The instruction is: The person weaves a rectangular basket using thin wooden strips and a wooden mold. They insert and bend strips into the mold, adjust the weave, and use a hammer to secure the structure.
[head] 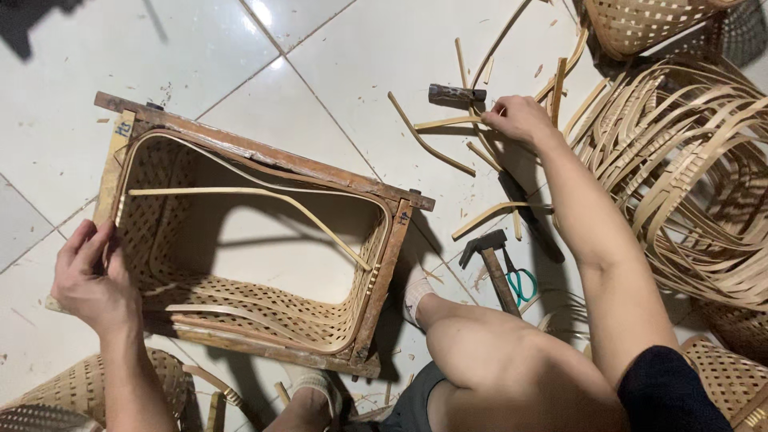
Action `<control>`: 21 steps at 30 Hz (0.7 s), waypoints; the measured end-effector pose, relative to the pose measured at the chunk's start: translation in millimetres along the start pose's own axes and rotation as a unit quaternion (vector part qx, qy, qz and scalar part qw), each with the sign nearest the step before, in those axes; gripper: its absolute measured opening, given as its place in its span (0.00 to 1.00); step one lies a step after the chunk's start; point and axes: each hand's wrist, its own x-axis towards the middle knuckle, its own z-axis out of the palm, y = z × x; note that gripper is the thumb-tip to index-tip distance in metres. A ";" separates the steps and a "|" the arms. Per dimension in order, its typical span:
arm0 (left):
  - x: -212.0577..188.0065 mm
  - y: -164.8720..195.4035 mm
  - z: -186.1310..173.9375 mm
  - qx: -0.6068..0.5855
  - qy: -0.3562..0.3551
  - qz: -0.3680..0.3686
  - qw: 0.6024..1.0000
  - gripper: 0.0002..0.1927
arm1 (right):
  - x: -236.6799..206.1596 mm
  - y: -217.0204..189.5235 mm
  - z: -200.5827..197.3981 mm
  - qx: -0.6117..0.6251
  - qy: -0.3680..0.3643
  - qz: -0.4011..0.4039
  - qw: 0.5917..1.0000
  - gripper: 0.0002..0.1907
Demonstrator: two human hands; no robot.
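A person seated on a white tiled floor (336, 72) works among woven cane, seen from above. At far left, the left hand (90, 282) rests against the left end of a rectangular wooden frame (264, 156), fingers spread and curled lightly over the edge, its grip loose on the rim rather than clenched. Inside the frame sits a half-made woven basket (264, 308), its latticed walls lining the wood, with a long bent cane strip (264, 194) running across the open middle. Below the hand, at the lower left corner, lies part of another woven basket (56, 396). Right of the frame, past the person's bent knee, a hammer (492, 264) and green-handled scissors (522, 282) lie side by side on the tiles. Above them, the right hand (520, 118) reaches out to scattered cane offcuts (460, 122), fingertips pinched on one thin strip, just beside a short dark wooden block (456, 95). At far right, a large loose heap of coiled cane strips (688, 168) fills the edge, a finished basket (640, 24) above it.
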 end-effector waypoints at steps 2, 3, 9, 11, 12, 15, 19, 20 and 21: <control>-1.4 -2.3 0.8 0.003 0.006 0.023 1.000 0.20 | -4.4 1.6 -1.0 0.076 0.028 0.005 0.997 0.17; -1.7 -2.1 0.7 0.014 0.007 0.032 0.999 0.22 | -4.4 -0.3 -1.6 0.092 0.058 0.012 0.994 0.16; 0.3 3.2 0.0 0.028 0.018 0.035 0.999 0.23 | 24.8 -56.2 -4.6 0.010 0.238 -0.129 0.963 0.13; 1.2 2.8 0.8 0.032 0.016 0.040 0.999 0.23 | 32.5 -81.0 -3.0 -0.019 0.224 -0.122 0.967 0.12; 1.5 1.8 0.7 0.034 0.013 0.047 0.998 0.23 | 34.3 -91.0 -2.6 -0.020 0.222 -0.109 0.969 0.12; 1.7 -3.5 1.7 0.033 0.014 0.055 0.998 0.20 | 35.1 -113.3 -0.2 -0.024 0.221 -0.053 0.974 0.06; -3.2 -11.8 4.8 0.035 0.020 0.031 0.999 0.16 | 37.6 -125.9 -1.8 0.072 0.287 -0.059 0.953 0.10; -4.8 -13.6 5.5 0.032 0.019 0.036 0.999 0.17 | 38.3 -127.8 -5.1 0.138 0.334 -0.082 0.929 0.15; -6.2 -14.7 7.1 0.028 0.018 0.043 0.999 0.19 | 39.9 -129.3 -11.3 0.160 0.355 -0.112 0.914 0.17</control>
